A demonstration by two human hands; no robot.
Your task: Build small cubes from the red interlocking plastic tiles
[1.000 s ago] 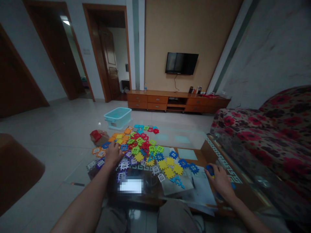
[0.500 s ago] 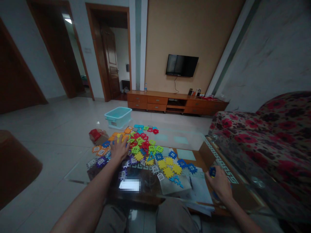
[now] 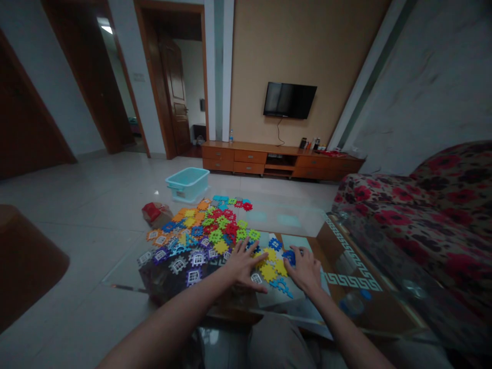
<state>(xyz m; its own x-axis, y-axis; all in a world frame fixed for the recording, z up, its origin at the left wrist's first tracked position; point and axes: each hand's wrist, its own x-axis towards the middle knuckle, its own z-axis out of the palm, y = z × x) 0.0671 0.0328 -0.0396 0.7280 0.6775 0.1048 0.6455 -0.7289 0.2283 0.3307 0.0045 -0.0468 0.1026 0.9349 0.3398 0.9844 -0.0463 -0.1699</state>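
My left hand (image 3: 246, 262) is spread open, palm down, over the near middle of the pile. Its fingers reach the edge of the yellow building pieces (image 3: 268, 271). To its right, my right hand (image 3: 307, 270) has its fingers curled over a blue building piece (image 3: 289, 257), partly hiding it. Just in front of the hands lies a light blue piece (image 3: 282, 286). Purple pieces with white windows (image 3: 197, 258) are left of my left hand. Beyond them are red pieces (image 3: 230, 228), green pieces (image 3: 216, 236) and orange pieces (image 3: 203, 205).
The pieces lie on a glass-topped table (image 3: 384, 312), with papers and a bottle (image 3: 351, 304) showing through it. A light blue tub (image 3: 188, 184) stands at the far left end, near a red and brown bag (image 3: 157, 212). A flowered sofa (image 3: 415, 215) is on the right.
My right hand has come left from the table's right side to the blue pieces. My left hand has moved right and nearer, from the orange and yellow pieces at the left.
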